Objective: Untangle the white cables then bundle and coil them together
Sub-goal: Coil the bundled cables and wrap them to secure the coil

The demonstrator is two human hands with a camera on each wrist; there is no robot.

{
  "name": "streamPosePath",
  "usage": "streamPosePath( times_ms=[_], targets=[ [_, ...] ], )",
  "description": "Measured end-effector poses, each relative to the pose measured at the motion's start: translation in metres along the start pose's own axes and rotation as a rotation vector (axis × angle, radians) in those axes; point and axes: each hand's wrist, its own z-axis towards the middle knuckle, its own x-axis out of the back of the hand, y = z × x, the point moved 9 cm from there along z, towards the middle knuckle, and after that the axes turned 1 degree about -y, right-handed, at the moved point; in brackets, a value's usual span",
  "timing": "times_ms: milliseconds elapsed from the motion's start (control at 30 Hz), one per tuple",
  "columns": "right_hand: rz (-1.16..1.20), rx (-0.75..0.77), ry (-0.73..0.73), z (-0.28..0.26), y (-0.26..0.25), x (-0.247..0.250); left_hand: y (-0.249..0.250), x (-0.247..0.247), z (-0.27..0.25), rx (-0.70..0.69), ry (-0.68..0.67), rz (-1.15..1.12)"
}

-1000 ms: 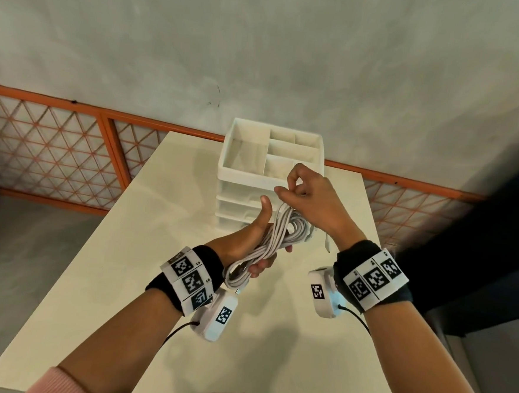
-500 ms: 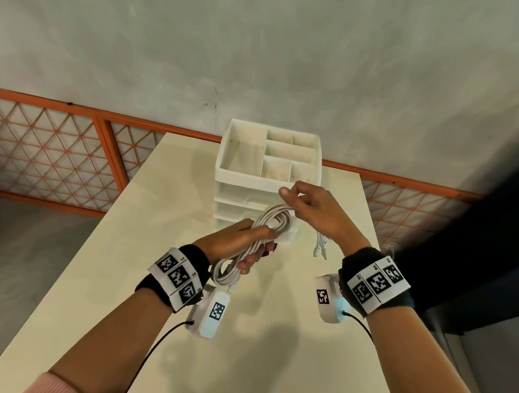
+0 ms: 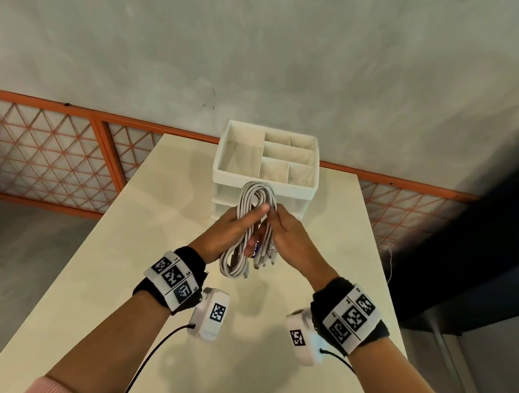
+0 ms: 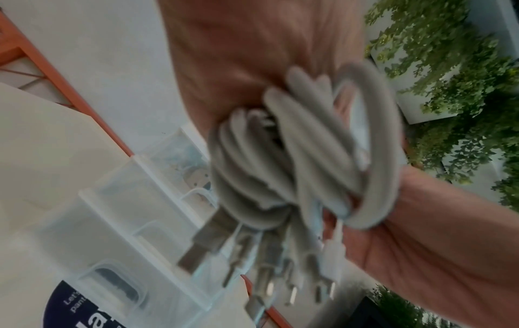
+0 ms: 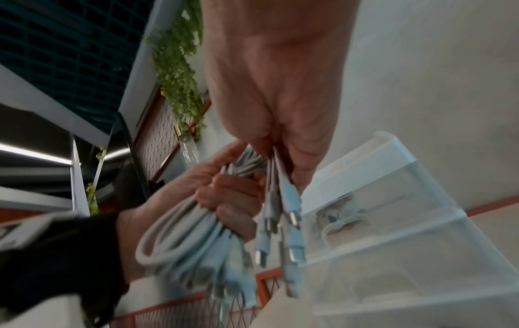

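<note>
A coil of white cables [image 3: 251, 226] is held up above the cream table [image 3: 125, 248], just in front of the organiser. My left hand [image 3: 234, 228] grips the coil round its middle, thumb across the front. Loops stick out above the hand and hang below it. My right hand [image 3: 283, 231] pinches several loose cable ends, whose plugs [image 3: 264, 258] dangle beside the coil. In the left wrist view the coil [image 4: 295, 168] fills the palm with plugs [image 4: 280, 277] hanging down. The right wrist view shows the pinched ends [image 5: 283, 210] next to the left hand [image 5: 224, 193].
A white drawer organiser [image 3: 266, 163] with open top compartments stands at the table's far edge, right behind the hands. An orange lattice railing [image 3: 55, 157] runs behind the table before a grey wall. A dark gap lies to the right of the table.
The coil has swung upright from lying sideways. My right hand has dropped from the coil's top to the loose ends beside my left hand, and both hands have come closer together.
</note>
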Motion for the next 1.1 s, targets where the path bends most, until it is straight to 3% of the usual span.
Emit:
streamPosePath(
  times_ms=[233,400,833,1000,1100],
  targets=[
    [-0.214,0.075,-0.189,-0.002,-0.015,-0.007,-0.001,0.009,-0.001,-0.062,0.052,0.094],
    [-0.289,0.075,-0.262,-0.002,-0.021,-0.002,-0.002,0.001,-0.002,-0.064,-0.022,0.115],
    [-0.085,0.046,0.129,-0.003,-0.027,0.022,-0.001,-0.003,-0.003,-0.116,0.016,-0.024],
    [-0.075,0.039,0.087,-0.007,-0.028,0.01,-0.006,0.003,-0.005,-0.11,0.025,-0.048],
    [0.088,-0.014,0.035,-0.007,-0.025,0.008,-0.007,0.001,-0.007,-0.091,-0.001,-0.048]
  ],
)
